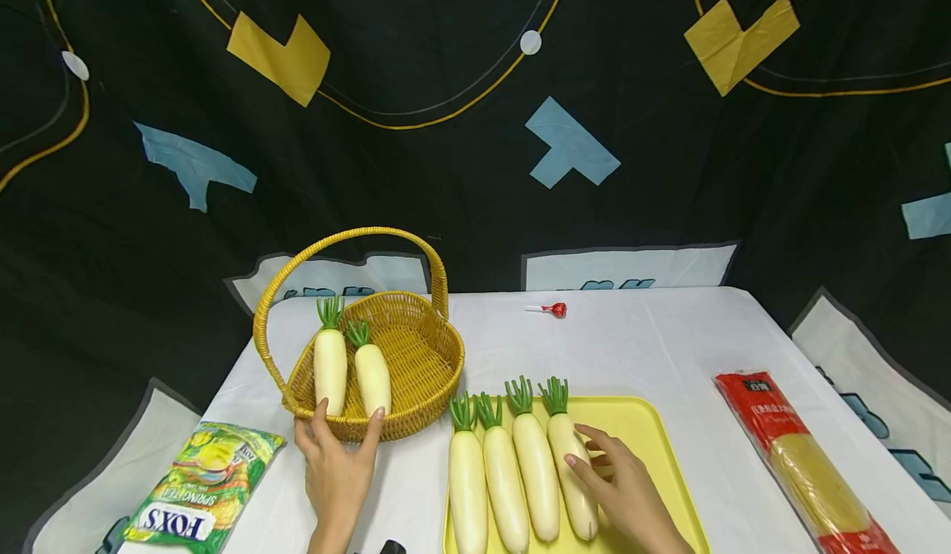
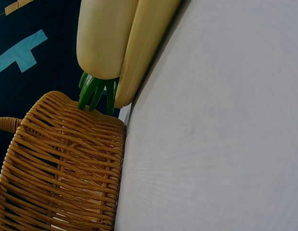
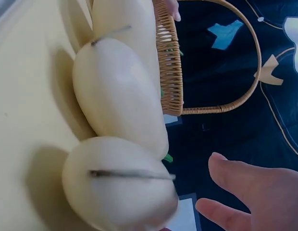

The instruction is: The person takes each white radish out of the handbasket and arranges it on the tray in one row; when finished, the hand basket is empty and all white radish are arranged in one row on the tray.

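Note:
Two white radishes with green tops lean inside a wicker basket. My left hand is at the basket's near side, thumb and fingers spread, with their tips on the rim. Several more white radishes lie side by side on a yellow tray, tops pointing away from me. Beside the rightmost radish is my right hand, its thumb and fingers parted over that radish's right side. In the right wrist view, the thumb stands off from the radish ends.
A green bag of Fox's candy lies left of the basket. Far right is a red-and-clear pack of noodles. A red lollipop lies near the table's back edge. Over the basket arches a tall handle. Dark patterned cloth hangs behind.

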Demonstrator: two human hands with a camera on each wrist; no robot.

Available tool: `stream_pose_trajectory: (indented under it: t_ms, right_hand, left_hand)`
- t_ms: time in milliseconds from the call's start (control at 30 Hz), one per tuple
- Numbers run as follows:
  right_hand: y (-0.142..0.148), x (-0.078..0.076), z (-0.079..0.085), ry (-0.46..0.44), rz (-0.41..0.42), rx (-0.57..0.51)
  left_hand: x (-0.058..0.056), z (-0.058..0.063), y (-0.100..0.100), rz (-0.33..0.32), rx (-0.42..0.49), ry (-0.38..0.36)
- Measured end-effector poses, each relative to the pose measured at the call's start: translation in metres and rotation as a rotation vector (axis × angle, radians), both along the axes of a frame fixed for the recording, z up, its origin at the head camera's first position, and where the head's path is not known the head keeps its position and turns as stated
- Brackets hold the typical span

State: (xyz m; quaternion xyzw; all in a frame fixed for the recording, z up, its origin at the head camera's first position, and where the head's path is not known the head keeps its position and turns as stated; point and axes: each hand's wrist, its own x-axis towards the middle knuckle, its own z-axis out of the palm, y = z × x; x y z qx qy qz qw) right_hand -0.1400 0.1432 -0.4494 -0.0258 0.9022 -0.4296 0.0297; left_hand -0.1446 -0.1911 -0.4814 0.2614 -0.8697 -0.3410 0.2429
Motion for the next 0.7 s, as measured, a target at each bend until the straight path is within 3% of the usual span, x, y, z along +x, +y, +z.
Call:
stream_pose_trajectory:
  t_ms: [433, 700]
  right_hand:
    - [0.007, -0.007, 0.005, 0.076, -0.015, 0.018]
    - [-0.004, -0.027, 0.019, 0.131, 0.010, 0.050]
  left_hand:
    - [-0.001, 0.000, 0.000, -0.006, 0.000, -0.001]
    - [-0.001, 0.000, 0.000, -0.009, -0.001, 0.009]
